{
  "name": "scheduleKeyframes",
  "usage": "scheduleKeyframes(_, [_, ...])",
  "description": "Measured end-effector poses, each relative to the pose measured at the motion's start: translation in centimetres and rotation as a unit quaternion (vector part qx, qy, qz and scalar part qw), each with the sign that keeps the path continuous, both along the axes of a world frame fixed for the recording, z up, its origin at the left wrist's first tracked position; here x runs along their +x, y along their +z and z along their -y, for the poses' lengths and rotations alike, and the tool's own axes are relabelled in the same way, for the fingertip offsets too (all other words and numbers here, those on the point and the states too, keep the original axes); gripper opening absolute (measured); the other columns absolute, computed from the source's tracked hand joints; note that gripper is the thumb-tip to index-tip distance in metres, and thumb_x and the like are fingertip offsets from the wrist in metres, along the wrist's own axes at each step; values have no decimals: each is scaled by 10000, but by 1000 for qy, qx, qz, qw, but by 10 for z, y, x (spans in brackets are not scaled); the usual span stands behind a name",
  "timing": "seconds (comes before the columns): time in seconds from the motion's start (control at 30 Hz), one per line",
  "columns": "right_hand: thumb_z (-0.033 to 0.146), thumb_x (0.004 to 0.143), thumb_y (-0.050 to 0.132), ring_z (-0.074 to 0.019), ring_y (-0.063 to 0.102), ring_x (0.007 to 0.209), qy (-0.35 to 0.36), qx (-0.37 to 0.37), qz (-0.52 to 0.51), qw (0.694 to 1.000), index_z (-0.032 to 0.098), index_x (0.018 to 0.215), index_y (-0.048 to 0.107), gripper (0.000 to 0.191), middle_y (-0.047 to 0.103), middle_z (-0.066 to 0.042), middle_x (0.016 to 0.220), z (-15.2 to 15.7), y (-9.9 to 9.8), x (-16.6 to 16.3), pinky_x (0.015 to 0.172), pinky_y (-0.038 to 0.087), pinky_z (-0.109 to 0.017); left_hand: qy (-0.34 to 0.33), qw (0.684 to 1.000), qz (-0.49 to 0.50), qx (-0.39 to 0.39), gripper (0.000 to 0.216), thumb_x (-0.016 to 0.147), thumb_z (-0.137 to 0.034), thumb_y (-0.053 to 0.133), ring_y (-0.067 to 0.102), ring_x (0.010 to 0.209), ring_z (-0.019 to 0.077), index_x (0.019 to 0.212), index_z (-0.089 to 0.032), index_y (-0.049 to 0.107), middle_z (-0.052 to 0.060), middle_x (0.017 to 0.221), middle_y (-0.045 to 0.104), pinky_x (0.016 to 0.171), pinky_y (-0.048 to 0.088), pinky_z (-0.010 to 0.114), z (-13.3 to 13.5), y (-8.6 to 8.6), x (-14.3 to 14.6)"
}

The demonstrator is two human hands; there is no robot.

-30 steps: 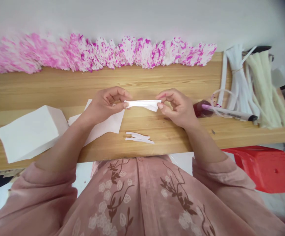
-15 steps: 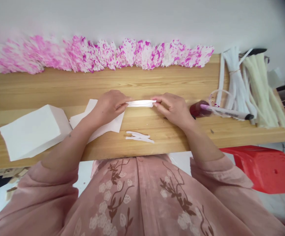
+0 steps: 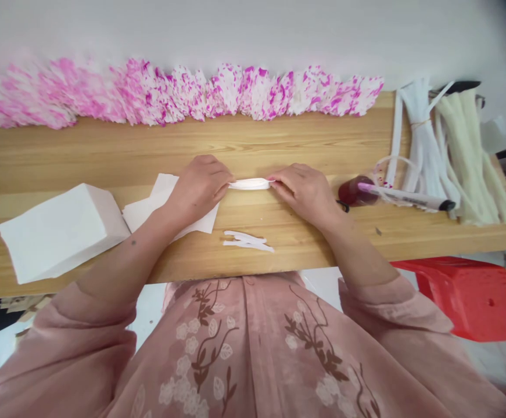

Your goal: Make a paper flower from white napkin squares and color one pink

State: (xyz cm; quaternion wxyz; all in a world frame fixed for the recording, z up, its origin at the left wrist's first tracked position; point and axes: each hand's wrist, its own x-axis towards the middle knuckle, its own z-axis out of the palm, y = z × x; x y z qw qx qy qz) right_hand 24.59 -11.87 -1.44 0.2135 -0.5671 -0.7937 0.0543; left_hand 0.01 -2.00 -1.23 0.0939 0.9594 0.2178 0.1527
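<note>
Both hands have drawn closer together since the frame 1.0 s ago, with their backs turned further upward, and the folded white paper (image 3: 250, 184) between them now shows as a shorter, narrower band, its loose lower flap no longer hanging down. Left hand (image 3: 203, 184) has its fingers closed in a pinch on the paper's left end, the very tips partly hidden; right hand (image 3: 302, 188) pinches the right end between thumb and forefinger, its other fingers curled in. Stretched between the 2 hands, the paper lies parallel to the near edge of the desk (image 3: 235, 142), roughly midway between that edge and the far edge. Nearer the front edge, just below it, lie several thin white strips (image 3: 248, 240) that overlap. Beneath and beside the left hand are loose white sheets (image 3: 148, 204), and further left, by the front left corner, sits a thick white paper stack (image 3: 54, 232). Along the far edge, against the wall, runs a row of ruffled pink-and-white paper (image 3: 183, 93). To the right of the right hand stands a dark red bottle (image 3: 356, 193), with a white marker (image 3: 413, 199) beside it, black at its right end. Toward the far right corner lie a tied bundle of white strips (image 3: 420, 130) and, nearest the right edge, a cream bundle (image 3: 466, 157). Past the front edge at right is a red stool (image 3: 470, 302).
</note>
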Motion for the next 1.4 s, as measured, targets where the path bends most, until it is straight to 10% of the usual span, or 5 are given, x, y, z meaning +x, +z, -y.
scheduleKeyframes(0.63, [198, 919, 492, -262, 551, 861, 0, 20, 28, 999, 195, 900, 694, 202, 660, -104, 882, -2, -2, -4, 787, 451, -402, 22, 999, -19, -46, 219, 883, -162, 474, 603, 856, 241, 787, -178, 670, 79, 882, 702, 812, 423, 395, -1, 3, 3])
scheduleKeyframes(1.03, [196, 912, 489, -247, 567, 843, 1, 2, 14, 1000, 207, 874, 679, 193, 654, -94, 876, -3, -1, -4, 761, 450, -388, 7, 1000, -21, -18, 382, 870, -110, 419, 563, 1006, 270, 1095, -208, 710, 93, 1072, 681, 907, 419, 451, 6, 4, 8])
scheduleKeyframes(1.4, [201, 923, 484, -248, 552, 837, -10, -8, 28, 1000, 204, 850, 662, 192, 631, -97, 861, -2, 1, -6, 752, 421, -378, 0, 1000, -13, -12, 303, 971, -321, 461, 580, 944, 257, 1053, -211, 731, 92, 1023, 696, 872, 415, 430, 7, 2, 17])
